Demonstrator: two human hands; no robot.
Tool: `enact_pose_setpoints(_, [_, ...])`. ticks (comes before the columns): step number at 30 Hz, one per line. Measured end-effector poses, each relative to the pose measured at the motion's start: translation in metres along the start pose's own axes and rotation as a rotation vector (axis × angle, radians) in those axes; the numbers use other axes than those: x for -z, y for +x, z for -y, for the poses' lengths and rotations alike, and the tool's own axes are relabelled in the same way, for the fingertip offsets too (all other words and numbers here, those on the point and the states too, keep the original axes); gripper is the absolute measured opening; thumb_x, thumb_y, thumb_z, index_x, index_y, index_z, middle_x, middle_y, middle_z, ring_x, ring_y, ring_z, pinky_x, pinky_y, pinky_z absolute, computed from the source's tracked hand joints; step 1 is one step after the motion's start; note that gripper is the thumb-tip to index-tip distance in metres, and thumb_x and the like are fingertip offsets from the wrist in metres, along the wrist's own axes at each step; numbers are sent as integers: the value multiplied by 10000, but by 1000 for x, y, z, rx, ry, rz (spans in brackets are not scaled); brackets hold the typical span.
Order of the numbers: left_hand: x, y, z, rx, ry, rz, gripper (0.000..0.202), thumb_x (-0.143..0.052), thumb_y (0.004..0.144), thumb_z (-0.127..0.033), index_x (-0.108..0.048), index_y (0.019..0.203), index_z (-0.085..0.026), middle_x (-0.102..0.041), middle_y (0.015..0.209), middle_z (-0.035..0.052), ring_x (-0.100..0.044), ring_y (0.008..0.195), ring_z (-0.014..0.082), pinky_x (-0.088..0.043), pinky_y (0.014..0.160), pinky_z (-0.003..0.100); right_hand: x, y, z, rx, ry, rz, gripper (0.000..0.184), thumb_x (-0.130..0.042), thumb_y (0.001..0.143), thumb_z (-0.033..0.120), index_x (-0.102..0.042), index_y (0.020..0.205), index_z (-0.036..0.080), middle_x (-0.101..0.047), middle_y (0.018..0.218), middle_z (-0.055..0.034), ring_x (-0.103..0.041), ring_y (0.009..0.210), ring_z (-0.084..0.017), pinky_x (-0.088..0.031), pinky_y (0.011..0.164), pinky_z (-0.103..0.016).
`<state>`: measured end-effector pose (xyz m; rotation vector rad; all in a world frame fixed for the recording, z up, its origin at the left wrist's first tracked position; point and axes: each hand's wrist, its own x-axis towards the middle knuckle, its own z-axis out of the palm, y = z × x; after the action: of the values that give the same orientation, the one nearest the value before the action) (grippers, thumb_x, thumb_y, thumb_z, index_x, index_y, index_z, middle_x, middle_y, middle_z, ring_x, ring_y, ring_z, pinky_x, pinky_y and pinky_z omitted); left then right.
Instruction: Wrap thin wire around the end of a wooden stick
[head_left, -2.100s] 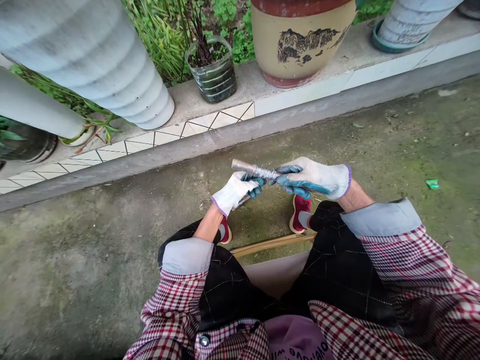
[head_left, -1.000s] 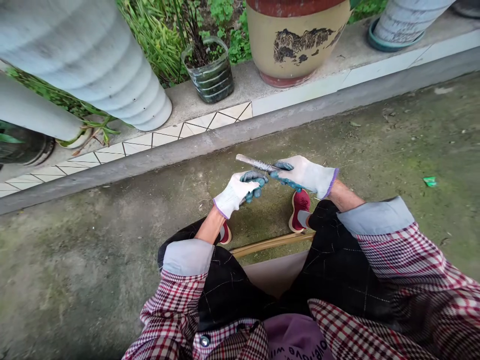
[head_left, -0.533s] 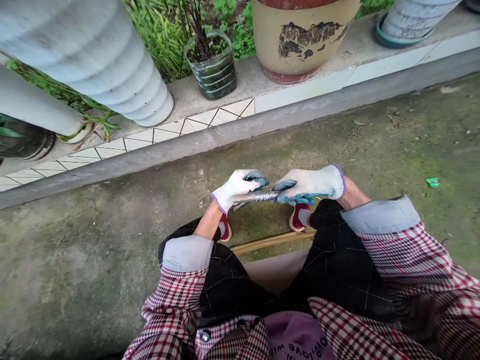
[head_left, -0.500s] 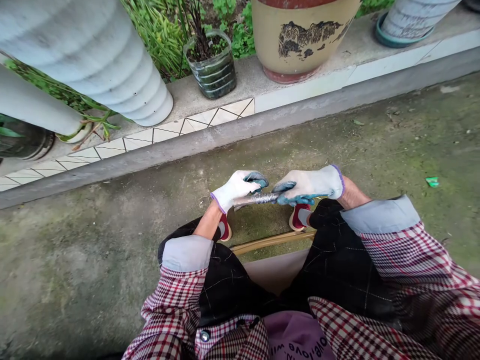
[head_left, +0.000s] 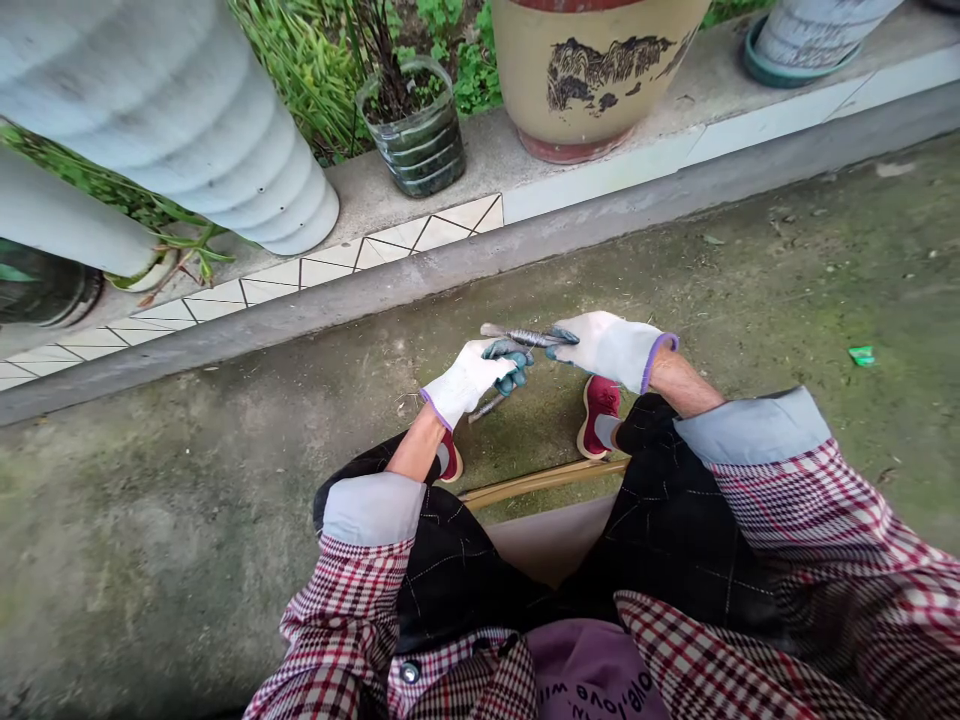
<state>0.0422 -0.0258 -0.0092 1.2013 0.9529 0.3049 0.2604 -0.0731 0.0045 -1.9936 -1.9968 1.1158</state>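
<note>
Clasped in the right hand (head_left: pixel 602 348), 1 wire-wrapped rod (head_left: pixel 525 337) could have slipped if the left hand (head_left: pixel 478 376) (closed around a lower rod (head_left: pixel 487 408)) tugged sharply.

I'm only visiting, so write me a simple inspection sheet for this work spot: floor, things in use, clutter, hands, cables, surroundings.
Surface: concrete floor, stained, greenish in patches; the work is held above it.
Job's things: metal rod with silvery wire wound around it; a slim grey bar, mostly hidden.
Clutter: green scrap on the floor, at right.
Hands: both gloved; right hand grips the rod, left hand is curled around the bar.
Cables: nothing seen.
Surroundings: ledge with a tan pot and a clear plastic planter.
</note>
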Motion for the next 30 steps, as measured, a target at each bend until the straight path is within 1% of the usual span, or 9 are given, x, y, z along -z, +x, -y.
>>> enact_pose_setpoints(3, [2,1,1,-14,-126,61,177,-699,671,-185,-700,831,-108,-718,656,42,-639,537,125,-519,539,240,7,-7,11,-16,61,-76,188,-605,903,325,-573,763,204,-585,666,-7,-521,596,-139,-354,558,-271])
enact_pose_setpoints(6, [2,2,3,-7,-184,109,212,-741,653,-211,-702,833,-107,-748,712,73,-688,603,154,-580,614,284,12,-16,21,-58,402,-72,185,-588,921,323,-578,788,196,-542,632,19,-455,509,-101,-357,468,-243])
enact_pose_setpoints(11, [0,7,9,-1,-150,52,173,-749,664,-214,-681,790,-117,-728,701,58,-664,601,140,-580,656,296,15,-23,20,10,719,3,294,-696,861,458,-597,799,187,-527,611,33,-448,450,-89,-389,378,-224])
enact_pose_setpoints(14, [5,10,8,-65,-12,20,113,-738,689,-228,-659,708,-149,-699,665,30,-626,612,131,-547,654,269,13,-23,14,113,702,226,350,-721,829,518,-657,898,181,-576,635,35,-470,444,-86,-399,386,-215])
enact_pose_setpoints(16, [10,8,6,-139,71,94,130,-748,702,-257,-703,750,-145,-729,745,46,-647,705,152,-535,690,260,12,-23,10,163,621,375,333,-711,841,499,-676,912,175,-606,657,24,-489,468,-87,-400,408,-206])
enact_pose_setpoints(19, [16,1,2,-175,114,206,207,-748,699,-295,-739,820,-127,-737,803,49,-653,756,165,-518,722,257,12,-23,7,184,497,491,279,-708,850,444,-685,877,167,-597,639,26,-492,489,-88,-392,435,-203])
enact_pose_setpoints(22, [17,-5,-2,-177,254,295,174,-676,716,-270,-743,802,-135,-721,780,29,-634,747,156,-500,727,246,13,-25,9,224,407,525,237,-708,841,394,-700,868,159,-591,627,24,-483,515,-93,-376,459,-214])
enact_pose_setpoints(28, [14,-6,0,-213,485,322,205,-587,753,-248,-746,834,-148,-727,835,25,-620,787,158,-479,755,242,0,-25,13,226,292,527,113,-665,789,280,-694,757,175,-569,588,18,-450,518,-97,-340,457,-244])
enact_pose_setpoints(30, [13,-3,3,-215,592,294,208,-561,766,-250,-737,820,-154,-708,802,17,-603,765,156,-454,716,243,-9,-21,11,134,325,371,73,-705,701,277,-679,663,221,-554,533,20,-447,483,-114,-331,429,-261])
